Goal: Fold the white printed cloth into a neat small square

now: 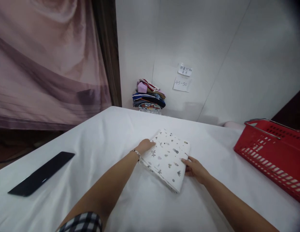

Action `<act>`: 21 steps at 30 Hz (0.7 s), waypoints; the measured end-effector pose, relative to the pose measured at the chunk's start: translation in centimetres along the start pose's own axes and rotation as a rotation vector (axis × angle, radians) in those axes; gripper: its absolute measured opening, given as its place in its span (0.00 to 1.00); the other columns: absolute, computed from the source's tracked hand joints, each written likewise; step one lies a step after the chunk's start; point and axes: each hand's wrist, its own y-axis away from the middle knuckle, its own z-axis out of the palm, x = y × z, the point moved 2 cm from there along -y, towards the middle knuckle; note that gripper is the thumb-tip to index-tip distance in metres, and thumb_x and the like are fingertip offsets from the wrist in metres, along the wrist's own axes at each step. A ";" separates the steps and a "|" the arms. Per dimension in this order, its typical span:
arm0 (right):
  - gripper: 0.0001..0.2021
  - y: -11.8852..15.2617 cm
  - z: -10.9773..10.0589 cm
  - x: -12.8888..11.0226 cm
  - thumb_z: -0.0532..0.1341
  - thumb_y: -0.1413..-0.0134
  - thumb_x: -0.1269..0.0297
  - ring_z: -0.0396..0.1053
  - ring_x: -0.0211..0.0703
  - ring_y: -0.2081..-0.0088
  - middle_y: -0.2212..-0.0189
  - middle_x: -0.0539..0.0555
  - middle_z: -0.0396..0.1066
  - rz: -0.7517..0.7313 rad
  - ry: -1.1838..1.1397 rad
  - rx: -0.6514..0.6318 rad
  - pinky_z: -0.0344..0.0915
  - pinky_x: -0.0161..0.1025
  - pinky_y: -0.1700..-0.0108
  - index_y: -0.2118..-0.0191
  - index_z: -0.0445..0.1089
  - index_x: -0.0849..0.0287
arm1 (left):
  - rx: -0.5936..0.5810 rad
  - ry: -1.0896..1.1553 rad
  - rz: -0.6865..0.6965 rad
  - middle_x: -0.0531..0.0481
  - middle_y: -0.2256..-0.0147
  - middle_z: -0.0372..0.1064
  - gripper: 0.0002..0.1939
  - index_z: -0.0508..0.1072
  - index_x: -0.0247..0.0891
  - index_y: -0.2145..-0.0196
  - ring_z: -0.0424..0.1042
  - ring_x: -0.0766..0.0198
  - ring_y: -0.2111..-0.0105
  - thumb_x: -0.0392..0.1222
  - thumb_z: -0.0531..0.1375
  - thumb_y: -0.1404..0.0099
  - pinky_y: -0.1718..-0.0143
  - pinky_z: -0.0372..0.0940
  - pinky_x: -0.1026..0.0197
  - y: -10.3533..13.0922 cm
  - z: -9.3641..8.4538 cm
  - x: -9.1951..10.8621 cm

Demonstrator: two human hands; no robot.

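A folded white cloth [168,154] with small grey and tan printed shapes lies at an angle over the middle of the white-covered table [103,141]. My left hand [146,146], with a bracelet at the wrist, grips the cloth's left edge, fingers partly hidden by the fabric. On the opposite side, my right hand [194,167] pinches the right edge, thumb on top and fingers beneath or beside it. Layered folds show along the cloth's near edge.
A red plastic basket [268,151] with a metal handle stands at the right. A flat black panel [42,174] lies on the left. Behind the table's far edge rises a stack of folded fabrics [150,96]. Handwritten paper notes [182,83] hang on the wall; a pink curtain [50,64] hangs left.
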 end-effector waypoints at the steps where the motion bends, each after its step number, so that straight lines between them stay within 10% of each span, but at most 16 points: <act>1: 0.27 -0.3 0.0 -0.3 0.65 0.52 0.57 0.73 0.42 0.68 0.62 0.58 0.75 -0.009 -0.006 -0.006 0.71 0.38 0.69 0.46 0.61 0.58 | -0.020 0.015 -0.019 0.31 0.52 0.69 0.20 0.71 0.30 0.61 0.69 0.46 0.53 0.49 0.58 0.45 0.59 0.64 0.57 0.2 -0.2 0.1; 6: 0.25 -2.4 -3.2 -2.3 0.63 0.54 0.66 0.74 0.45 0.61 0.56 0.59 0.73 -0.142 0.016 0.094 0.70 0.38 0.63 0.47 0.64 0.60 | -0.134 0.101 -0.062 0.35 0.62 0.74 0.16 0.72 0.33 0.70 0.73 0.49 0.63 0.51 0.60 0.48 0.68 0.65 0.59 2.4 0.6 0.2; 12: 0.35 -4.1 -7.9 -1.7 0.67 0.56 0.58 0.73 0.51 0.56 0.52 0.64 0.70 0.031 0.088 0.196 0.71 0.41 0.59 0.42 0.59 0.64 | -0.170 0.265 0.002 0.44 0.74 0.73 0.15 0.69 0.36 0.78 0.71 0.58 0.73 0.52 0.63 0.52 0.75 0.63 0.62 4.4 4.1 -0.6; 21: 0.25 -3.1 -6.4 -2.2 0.66 0.55 0.52 0.74 0.52 0.59 0.57 0.65 0.74 0.060 0.105 -0.014 0.71 0.42 0.59 0.54 0.68 0.65 | -0.129 0.719 -0.129 0.48 0.71 0.70 0.18 0.67 0.36 0.67 0.68 0.62 0.74 0.52 0.64 0.48 0.74 0.61 0.62 4.3 5.9 -0.3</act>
